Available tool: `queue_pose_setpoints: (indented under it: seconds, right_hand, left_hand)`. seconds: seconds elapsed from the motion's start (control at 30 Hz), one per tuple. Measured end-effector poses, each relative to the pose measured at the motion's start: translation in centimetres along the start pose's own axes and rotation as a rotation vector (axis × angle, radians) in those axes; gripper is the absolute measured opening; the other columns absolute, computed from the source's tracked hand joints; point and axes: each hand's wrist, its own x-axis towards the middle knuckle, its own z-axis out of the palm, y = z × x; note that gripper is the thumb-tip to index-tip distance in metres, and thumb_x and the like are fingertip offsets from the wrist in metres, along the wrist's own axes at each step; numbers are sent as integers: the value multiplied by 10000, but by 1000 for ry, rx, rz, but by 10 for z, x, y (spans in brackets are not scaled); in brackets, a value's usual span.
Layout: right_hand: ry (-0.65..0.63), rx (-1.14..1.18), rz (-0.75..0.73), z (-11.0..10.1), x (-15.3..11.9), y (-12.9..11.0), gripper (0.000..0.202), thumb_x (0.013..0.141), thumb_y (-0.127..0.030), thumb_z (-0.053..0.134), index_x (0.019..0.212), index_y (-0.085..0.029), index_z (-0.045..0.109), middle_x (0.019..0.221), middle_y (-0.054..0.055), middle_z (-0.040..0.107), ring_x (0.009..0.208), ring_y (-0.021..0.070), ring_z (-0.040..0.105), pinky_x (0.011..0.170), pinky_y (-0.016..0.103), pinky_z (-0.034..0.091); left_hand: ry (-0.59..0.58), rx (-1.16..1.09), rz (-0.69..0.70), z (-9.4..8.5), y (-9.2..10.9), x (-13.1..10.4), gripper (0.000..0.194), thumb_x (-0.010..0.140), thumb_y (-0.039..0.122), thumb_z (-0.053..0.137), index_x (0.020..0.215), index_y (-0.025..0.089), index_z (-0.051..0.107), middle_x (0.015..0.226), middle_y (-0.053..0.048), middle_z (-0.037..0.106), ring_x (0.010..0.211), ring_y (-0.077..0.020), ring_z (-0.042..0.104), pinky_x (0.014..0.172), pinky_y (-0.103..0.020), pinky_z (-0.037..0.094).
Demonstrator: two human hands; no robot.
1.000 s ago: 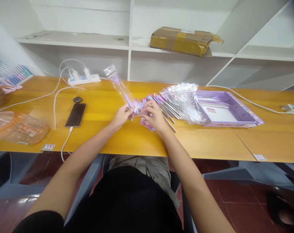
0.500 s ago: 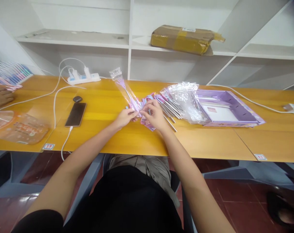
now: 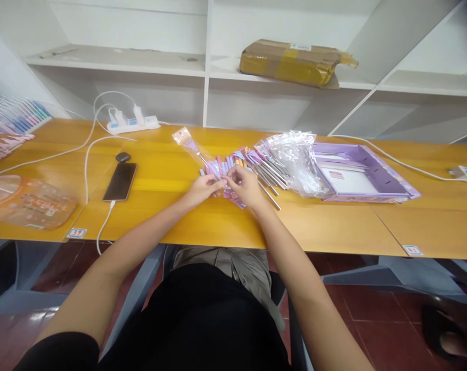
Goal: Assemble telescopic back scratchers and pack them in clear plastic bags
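While both hands pinch the bagged fork point(image 3: 194, 149) mid-table, left hand point(image 3: 203, 187) and right hand point(image 3: 244, 186) closed on its handle end, a slack grip risks scattering the fork pile point(image 3: 233, 164) beside them.

Hands point(image 3: 227, 186) meeting mid-bench point(image 3: 333, 226), forks point(image 3: 227, 166) lying just behind them. Sleeves point(image 3: 291, 159) sitting right of forks, tray point(image 3: 372, 178) lying further right. Phone point(image 3: 120, 181) lying left, power strip point(image 3: 133, 124) sitting behind it. Box point(image 3: 295, 62) resting on shelf point(image 3: 140, 64) behind bench.
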Motion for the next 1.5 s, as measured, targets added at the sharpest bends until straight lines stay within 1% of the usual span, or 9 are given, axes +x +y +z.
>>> queue_pose_setpoints:
  seconds: [0.2,0.37,0.53,0.67,0.8,0.93,1.2,1.37,1.5]
  right_hand:
    - [-3,117,28,3,0,1,312,1003,-479,807,974,-259,587,768,-38,587,655,156,501,680,326,403]
    - [-26,296,91,3,2,6,374,1009,-525,812,1218,-281,621,745,-71,531,628,162,545,643,316,448]
    - [-103,371,154,2,4,15,494,984,-609,836,1282,-278,620,746,-79,579,575,148,572,593,311,482]
    - [-127,461,186,3,6,18,600,923,-676,875,1289,-274,621,755,-86,599,573,130,573,574,293,485]
    - [-176,551,239,1,7,15,637,836,-683,950,1211,-267,647,803,-66,667,621,125,615,610,288,523]
    - [-195,597,286,-3,6,10,603,821,-669,973,1145,-252,682,825,-48,703,651,123,650,609,275,529]
    - [-139,615,267,-2,8,6,653,718,-707,1023,995,-254,644,693,-83,635,583,125,645,566,264,539]
    - [-145,548,245,-4,7,4,646,765,-787,959,949,-266,624,694,-64,629,582,143,623,562,288,525]
    - [-41,427,235,-7,6,3,690,897,-949,711,880,-264,630,690,-34,547,606,152,525,555,310,473]
  left_hand:
    - [-5,-13,44,-1,-4,2,470,776,516,1015,788,160,709,752,-55,756,677,-150,679,694,-300,523]
    - [21,78,57,-3,0,2,375,808,442,982,832,148,751,739,-30,729,654,-132,633,669,-274,484]
    - [21,35,62,-1,1,-1,346,878,450,920,812,161,740,692,-6,649,636,-121,572,615,-246,433]
    - [-8,-57,73,1,2,-1,374,863,472,932,811,162,728,715,1,631,640,-109,550,613,-239,433]
    - [-32,-126,68,2,6,-3,359,843,457,944,882,150,762,762,1,645,651,-97,552,619,-236,442]
    - [-45,-157,59,1,10,-4,316,840,400,947,894,144,770,764,1,649,647,-90,550,616,-234,444]
    - [-79,-159,60,0,9,-3,278,816,360,946,937,142,823,723,3,651,635,-98,562,596,-233,434]
    - [-52,-101,67,0,7,-2,269,831,369,934,874,149,786,710,1,646,632,-101,563,590,-234,438]
    - [-145,-10,56,0,8,-4,323,837,423,928,844,157,745,668,11,626,597,-106,555,568,-239,443]
